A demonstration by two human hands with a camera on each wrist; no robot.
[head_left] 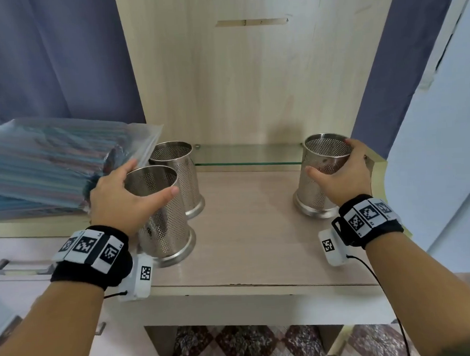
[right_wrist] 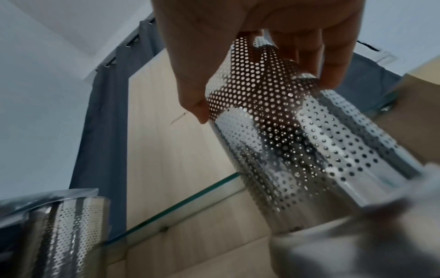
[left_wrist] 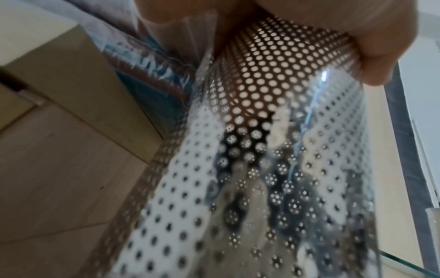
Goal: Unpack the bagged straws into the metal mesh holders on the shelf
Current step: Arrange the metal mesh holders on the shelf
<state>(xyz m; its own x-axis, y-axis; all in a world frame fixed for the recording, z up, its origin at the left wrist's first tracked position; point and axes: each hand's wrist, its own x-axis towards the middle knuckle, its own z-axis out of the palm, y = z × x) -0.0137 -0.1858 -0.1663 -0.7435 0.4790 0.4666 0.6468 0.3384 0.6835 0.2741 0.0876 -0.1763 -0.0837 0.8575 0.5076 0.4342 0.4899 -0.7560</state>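
Your L hand point(head_left: 120, 196) gripped the near mesh holder point(head_left: 163, 225) by its rim & your R hand point(head_left: 339, 172) gripped the far-right holder point(head_left: 317, 189), w/ bagged straws point(head_left: 50, 165) at left.

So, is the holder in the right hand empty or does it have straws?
Empty: the right hand grips the holder, and only bare perforated metal shows inside.

Open shelf point(head_left: 247, 226) between left holders point(head_left: 185, 177), right holder point(head_left: 321, 178).

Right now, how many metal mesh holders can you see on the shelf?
3. The near-left holder is gripped by the left hand, the back-left holder stands just behind it, and the right holder is gripped by the right hand. All look empty.
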